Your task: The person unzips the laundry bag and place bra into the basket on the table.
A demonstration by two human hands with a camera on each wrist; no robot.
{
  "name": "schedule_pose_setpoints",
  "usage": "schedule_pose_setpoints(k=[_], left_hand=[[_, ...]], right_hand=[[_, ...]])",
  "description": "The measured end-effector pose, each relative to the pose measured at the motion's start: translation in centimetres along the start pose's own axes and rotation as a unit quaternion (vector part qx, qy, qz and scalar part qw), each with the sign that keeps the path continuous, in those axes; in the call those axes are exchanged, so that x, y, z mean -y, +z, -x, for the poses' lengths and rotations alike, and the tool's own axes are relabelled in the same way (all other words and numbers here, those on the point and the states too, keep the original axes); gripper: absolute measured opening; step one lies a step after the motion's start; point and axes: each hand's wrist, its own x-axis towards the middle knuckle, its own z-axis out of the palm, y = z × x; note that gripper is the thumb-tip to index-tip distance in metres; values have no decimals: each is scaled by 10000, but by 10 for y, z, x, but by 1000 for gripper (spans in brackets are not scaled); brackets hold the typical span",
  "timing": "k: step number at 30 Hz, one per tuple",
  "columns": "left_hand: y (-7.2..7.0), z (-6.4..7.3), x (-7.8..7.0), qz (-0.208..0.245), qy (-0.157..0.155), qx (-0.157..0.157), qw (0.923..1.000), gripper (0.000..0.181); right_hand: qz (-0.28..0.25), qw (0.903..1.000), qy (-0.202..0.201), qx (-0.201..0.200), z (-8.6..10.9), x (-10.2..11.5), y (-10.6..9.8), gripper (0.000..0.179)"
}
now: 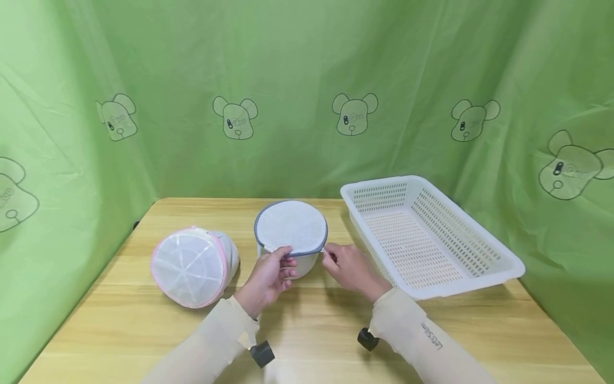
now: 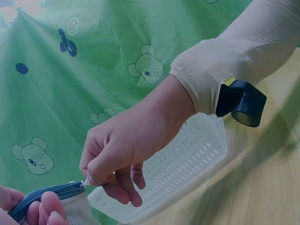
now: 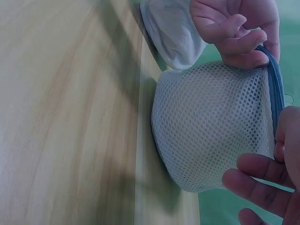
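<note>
A round white mesh laundry bag (image 1: 291, 226) with blue-grey zipper trim stands at mid-table, its flat lid up. My left hand (image 1: 268, 277) pinches the front left of its rim between thumb and fingers. At the front right of the rim, my right hand (image 1: 349, 266) pinches the small white zipper pull (image 2: 84, 183) between thumb and index finger. In the right wrist view, the mesh side (image 3: 211, 122) bulges below the blue zipper band (image 3: 275, 89), with both hands at that band. The right hand's other fingers (image 3: 262, 187) hang loosely beside the mesh.
On the left lies a second white laundry bag (image 1: 189, 266) with pink trim, tilted toward me. A white perforated plastic basket (image 1: 508, 265) occupies the right side, close to my right forearm. Green curtains (image 1: 297, 53) surround the wooden table (image 1: 316, 341) at back and sides.
</note>
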Motion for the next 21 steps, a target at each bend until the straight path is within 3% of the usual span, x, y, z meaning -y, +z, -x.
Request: schedule_pose_setpoints(k=[21], left_hand=[[-6,0,0,11,1,-37,10000,20]], right_hand=[[174,9998,75,72,0,-5,-2,25]])
